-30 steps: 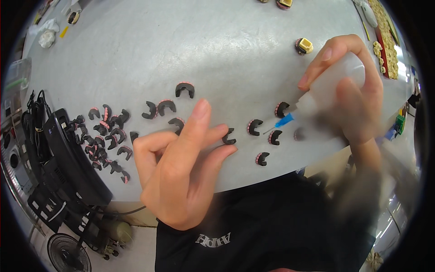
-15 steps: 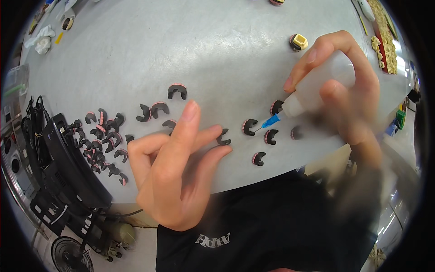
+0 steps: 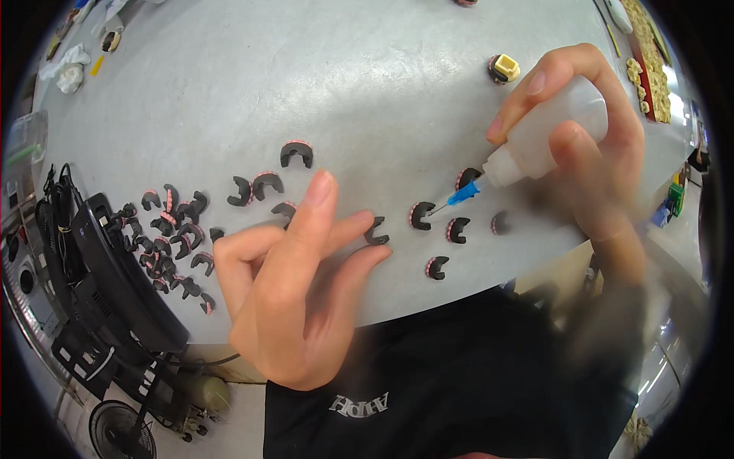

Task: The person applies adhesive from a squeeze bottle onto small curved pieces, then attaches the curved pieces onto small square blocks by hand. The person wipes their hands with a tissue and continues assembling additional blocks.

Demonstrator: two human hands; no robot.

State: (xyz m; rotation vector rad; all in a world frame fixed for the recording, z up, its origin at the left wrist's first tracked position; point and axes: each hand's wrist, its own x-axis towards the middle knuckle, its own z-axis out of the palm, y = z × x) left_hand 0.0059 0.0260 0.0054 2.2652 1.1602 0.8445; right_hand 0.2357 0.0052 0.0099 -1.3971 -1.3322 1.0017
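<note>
While the left hand (image 3: 294,298) rests empty on the grey table (image 3: 367,69), the right hand (image 3: 589,145) grips a translucent white squeeze bottle (image 3: 547,141), its blue needle tip touching a black C-shaped piece (image 3: 420,216).

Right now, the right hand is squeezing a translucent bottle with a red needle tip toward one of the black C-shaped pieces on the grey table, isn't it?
Not quite: the needle tip is blue, not red, as the head view shows. The rest holds: the right hand grips the translucent bottle and aims it at a black C-shaped piece on the grey table.
</note>
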